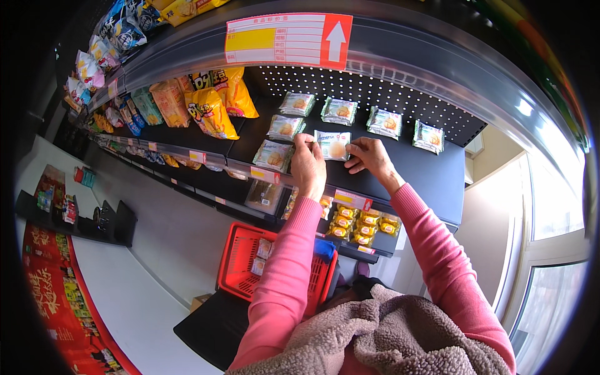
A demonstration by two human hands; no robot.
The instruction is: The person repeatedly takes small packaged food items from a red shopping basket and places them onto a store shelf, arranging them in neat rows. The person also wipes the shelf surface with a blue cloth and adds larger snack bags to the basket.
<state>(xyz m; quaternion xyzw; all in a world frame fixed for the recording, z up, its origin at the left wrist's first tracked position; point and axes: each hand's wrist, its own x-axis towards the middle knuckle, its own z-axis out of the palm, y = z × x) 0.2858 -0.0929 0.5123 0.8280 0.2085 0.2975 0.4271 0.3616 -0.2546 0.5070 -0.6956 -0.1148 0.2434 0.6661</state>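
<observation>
A small white-and-green wrapped snack packet [333,146] lies flat on the dark shelf [384,178], between my two hands. At its left edge are the thumb and fingertips of my left hand [310,168]. The thumb and forefinger of my right hand [375,159] pinch its right edge. Behind it stand similar packets: one at the back [339,111], another to its right [384,123] and one near the shelf's right end [428,137]. On the left, a column of matching packets [286,127] runs front to back, the front one [273,155] close beside my left hand.
Yellow snack bags [211,112] fill the shelf's left part. A transparent-edged upper shelf with a price tag [288,41] overhangs the front. Below are yellow-wrapped cakes [364,227] and a red basket [229,262] holding several packets. A windowed door [548,290] is at right.
</observation>
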